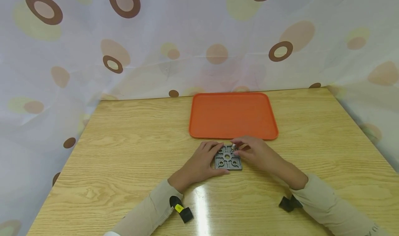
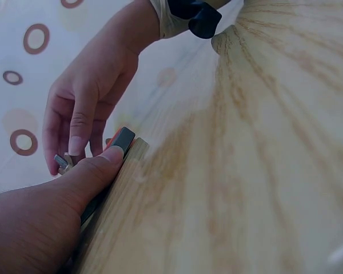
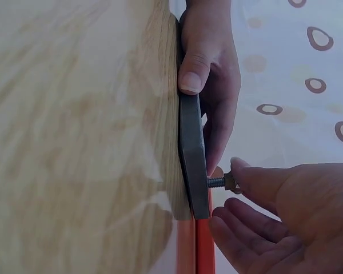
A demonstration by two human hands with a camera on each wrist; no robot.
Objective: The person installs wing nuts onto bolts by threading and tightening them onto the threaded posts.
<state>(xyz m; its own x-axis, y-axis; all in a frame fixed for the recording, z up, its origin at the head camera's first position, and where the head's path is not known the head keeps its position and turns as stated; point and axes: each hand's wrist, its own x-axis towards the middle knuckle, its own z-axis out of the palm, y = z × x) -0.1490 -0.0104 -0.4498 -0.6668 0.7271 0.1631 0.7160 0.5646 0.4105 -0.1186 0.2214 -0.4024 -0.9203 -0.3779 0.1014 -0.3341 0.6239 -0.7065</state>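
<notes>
A square grey metal plate (image 1: pixel 227 164) with a large centre hole and smaller holes near its corners lies on the wooden table. My left hand (image 1: pixel 201 162) grips it from the left, thumb along the near edge and fingers at the far edge. At the plate's far right corner, my right hand (image 1: pixel 258 153) pinches a small bolt (image 1: pixel 233 146) between thumb and fingers. In the right wrist view, the bolt's threaded shank (image 3: pixel 216 182) stands square to the plate's face, its tip right at the surface. A brass-toned fitting (image 3: pixel 231 182) sits at its outer end, partly hidden by the thumb.
An orange tray (image 1: pixel 230 116) lies just beyond the plate, near the back edge of the table (image 1: pixel 124 142). A white curtain (image 1: pixel 193 28) with brown and yellow ovals hangs behind and at both sides. Black straps (image 1: pixel 186 214) are on both wrists.
</notes>
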